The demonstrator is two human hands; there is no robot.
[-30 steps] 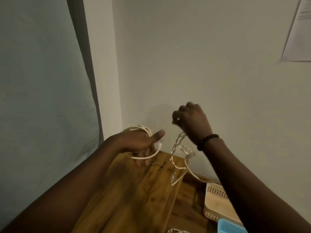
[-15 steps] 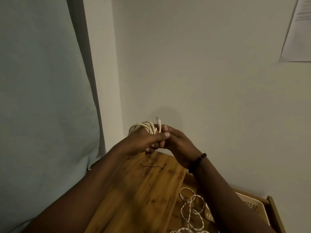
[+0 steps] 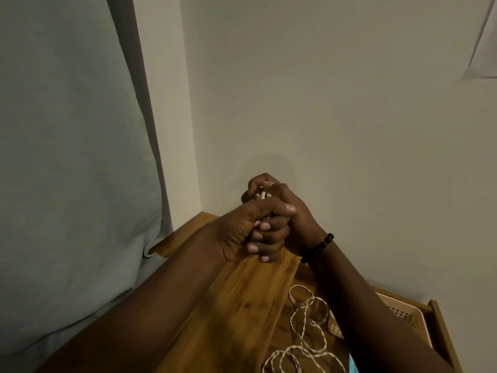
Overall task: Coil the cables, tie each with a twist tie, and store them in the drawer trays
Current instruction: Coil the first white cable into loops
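A cream coiled cable (image 3: 262,196) sits bunched between both hands, raised above the far left corner of the brown wooden counter (image 3: 236,313). The left hand (image 3: 242,232) curls tight around the coil's near part, thumb laid across. The right hand (image 3: 285,211), with a black beaded bracelet (image 3: 318,247) at its wrist, wraps fingers over the coil's far part, interlaced with the left. A loose white twisted cable (image 3: 304,332) lies in the open drawer to the right, beside a beige perforated plastic tray (image 3: 406,313).
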